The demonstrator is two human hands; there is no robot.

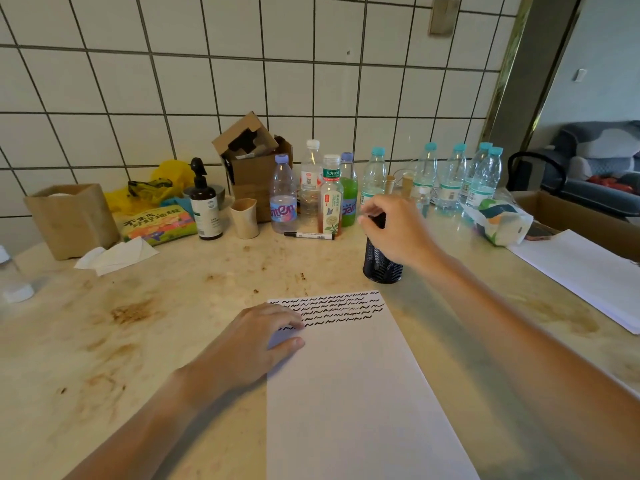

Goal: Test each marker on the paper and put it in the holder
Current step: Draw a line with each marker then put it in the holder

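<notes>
The left hand [266, 336] lies flat with fingers straight on the left edge of the paper [349, 393], pinning it to the counter [156, 323]. Its fingertips cover the start of the last row of squiggles; if that ink is wet, it may smear. Behind, one marker [309, 235] lies capped in front of the bottles [311, 192], well apart from both hands. It looks untested, and a careless reach for it could knock a bottle over. To the right, the right hand [394, 230] has its fingers curled over the top of the black mesh holder [382, 261], seemingly pinching the dark markers [380, 220] standing in it, though blur hides the grip. The holder stands just beyond the paper's top corner. Pushing sideways could tip it and spill the markers.
</notes>
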